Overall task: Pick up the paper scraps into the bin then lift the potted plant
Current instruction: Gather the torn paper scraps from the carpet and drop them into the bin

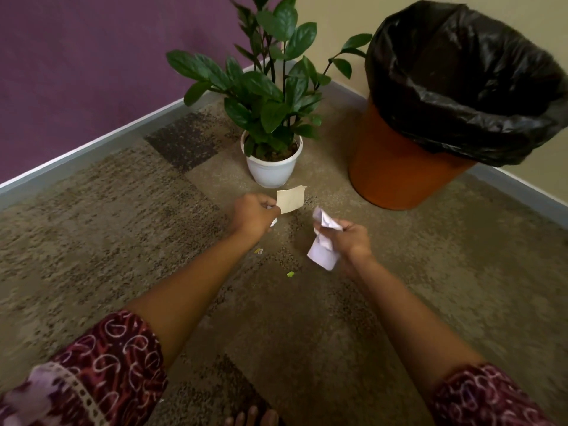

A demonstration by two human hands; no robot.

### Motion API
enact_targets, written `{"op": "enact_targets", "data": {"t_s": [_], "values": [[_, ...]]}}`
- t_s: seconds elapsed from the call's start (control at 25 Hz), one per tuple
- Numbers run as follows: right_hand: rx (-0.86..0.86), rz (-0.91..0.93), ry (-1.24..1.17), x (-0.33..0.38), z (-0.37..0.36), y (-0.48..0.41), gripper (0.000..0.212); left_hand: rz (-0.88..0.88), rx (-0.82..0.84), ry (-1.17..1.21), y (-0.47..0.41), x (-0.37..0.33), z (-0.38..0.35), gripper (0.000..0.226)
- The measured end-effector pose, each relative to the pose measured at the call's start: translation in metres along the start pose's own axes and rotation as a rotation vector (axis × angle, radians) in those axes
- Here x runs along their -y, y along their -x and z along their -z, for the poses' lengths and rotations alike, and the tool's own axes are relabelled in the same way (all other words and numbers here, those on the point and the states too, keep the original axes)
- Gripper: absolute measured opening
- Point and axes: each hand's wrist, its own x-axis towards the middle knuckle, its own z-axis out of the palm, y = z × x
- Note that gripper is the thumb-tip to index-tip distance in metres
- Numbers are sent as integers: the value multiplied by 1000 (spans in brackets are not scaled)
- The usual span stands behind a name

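Beige scrap, pinched at its left edge by your left hand, whose fingers are curled; a small white wad also shows under that fist, though how it is held cannot be told. Your right hand, just to the right and nearer, grips crumpled white paper, which sticks out above and below the curled fingers. Both hands are above the carpet. On it, between your forearms, lie a yellow bit and, nearer, a green bit, apart from each other. Beyond the hands the plant stands upright in a white pot, by the corner where the purple wall meets the cream wall. To its right stands the bin, orange, base apart from the pot, with a black liner folded over its rim. Patterned sleeves cover your upper arms.
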Motion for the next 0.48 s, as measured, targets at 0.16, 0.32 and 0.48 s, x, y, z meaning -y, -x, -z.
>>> {"op": "enact_targets", "data": {"t_s": [0.16, 0.32, 0.48], "values": [[-18, 150, -102, 66, 5, 8, 33, -63, 32, 8, 4, -47, 2, 18], [6, 328, -128, 133, 14, 19, 27, -116, 27, 77, 15, -109, 10, 11], [-53, 419, -155, 202, 33, 26, 22, -106, 16, 216, 23, -176, 23, 7]]}}
